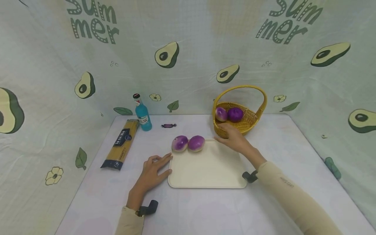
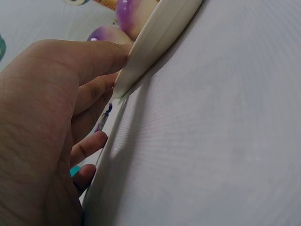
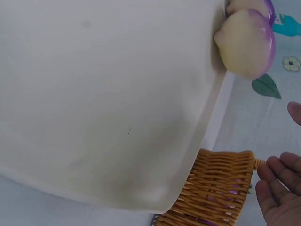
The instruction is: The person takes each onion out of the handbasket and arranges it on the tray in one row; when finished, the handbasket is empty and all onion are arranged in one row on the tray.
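Observation:
A cream rectangular tray [image 1: 207, 169] lies in the middle of the table, with two purple-and-white turnips [image 1: 196, 143] side by side at its far left corner. My left hand [image 1: 152, 174] is at the tray's left edge; in the left wrist view its thumb and fingertips meet the rim. Beyond the tray's far right corner stands a yellow wicker basket [image 1: 252, 123] with a tall handle, holding two more purple turnips [image 1: 235, 114]. My right hand [image 1: 235, 138] reaches over the tray's corner to the front of the basket, fingers extended and nothing in its grasp.
At the back left stand a blue bottle [image 1: 143, 114] and, beside it, a yellow pack of spaghetti [image 1: 121, 145] lying flat. A small wrapped candy [image 1: 168, 125] lies behind the turnips. A printed cloth [image 1: 191, 91] hangs behind and along the sides.

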A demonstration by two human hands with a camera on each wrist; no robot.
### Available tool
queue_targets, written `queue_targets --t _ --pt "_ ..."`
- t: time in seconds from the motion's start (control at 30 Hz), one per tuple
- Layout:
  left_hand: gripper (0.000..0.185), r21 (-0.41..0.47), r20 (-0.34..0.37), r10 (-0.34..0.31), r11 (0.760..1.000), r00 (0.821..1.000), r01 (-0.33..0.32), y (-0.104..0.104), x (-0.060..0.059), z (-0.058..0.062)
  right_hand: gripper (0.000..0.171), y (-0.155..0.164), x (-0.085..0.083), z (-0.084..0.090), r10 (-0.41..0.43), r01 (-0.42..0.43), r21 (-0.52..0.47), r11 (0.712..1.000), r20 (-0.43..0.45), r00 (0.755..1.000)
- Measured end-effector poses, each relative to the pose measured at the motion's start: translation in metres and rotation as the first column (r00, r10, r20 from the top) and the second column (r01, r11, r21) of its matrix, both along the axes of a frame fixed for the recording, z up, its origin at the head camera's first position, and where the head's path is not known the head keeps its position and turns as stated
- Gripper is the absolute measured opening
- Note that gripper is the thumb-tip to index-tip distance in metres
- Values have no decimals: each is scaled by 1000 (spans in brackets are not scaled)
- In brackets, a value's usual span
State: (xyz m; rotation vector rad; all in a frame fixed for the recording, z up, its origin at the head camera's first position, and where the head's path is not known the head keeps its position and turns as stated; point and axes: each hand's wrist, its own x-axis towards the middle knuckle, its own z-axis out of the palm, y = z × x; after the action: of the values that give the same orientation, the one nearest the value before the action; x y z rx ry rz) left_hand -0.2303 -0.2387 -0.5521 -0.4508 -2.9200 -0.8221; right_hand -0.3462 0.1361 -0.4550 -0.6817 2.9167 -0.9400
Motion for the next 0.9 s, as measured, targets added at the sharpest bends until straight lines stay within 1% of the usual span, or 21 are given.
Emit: queue_targets --t 0.17,0.4,0.67,0.9 --pt "58 22 -8 -5 1000 1000 5 0 0 2 66 7 -6 -3 -9 9 2 1000 -9 1000" --pt "58 14 -22 -2 1000 1000 2 1 -1 -1 65 17 -13 -5 -23 23 19 1000 -18 1000" --pt "58 15 4 12 1000 1000 -12 -1 0 0 67 22 -22 -1 -7 8 11 1000 -49 999" --pt "58 19 11 6 1000 1000 -7 0 -2 -3 67 30 -34 1 -23 27 71 997 -53 998"
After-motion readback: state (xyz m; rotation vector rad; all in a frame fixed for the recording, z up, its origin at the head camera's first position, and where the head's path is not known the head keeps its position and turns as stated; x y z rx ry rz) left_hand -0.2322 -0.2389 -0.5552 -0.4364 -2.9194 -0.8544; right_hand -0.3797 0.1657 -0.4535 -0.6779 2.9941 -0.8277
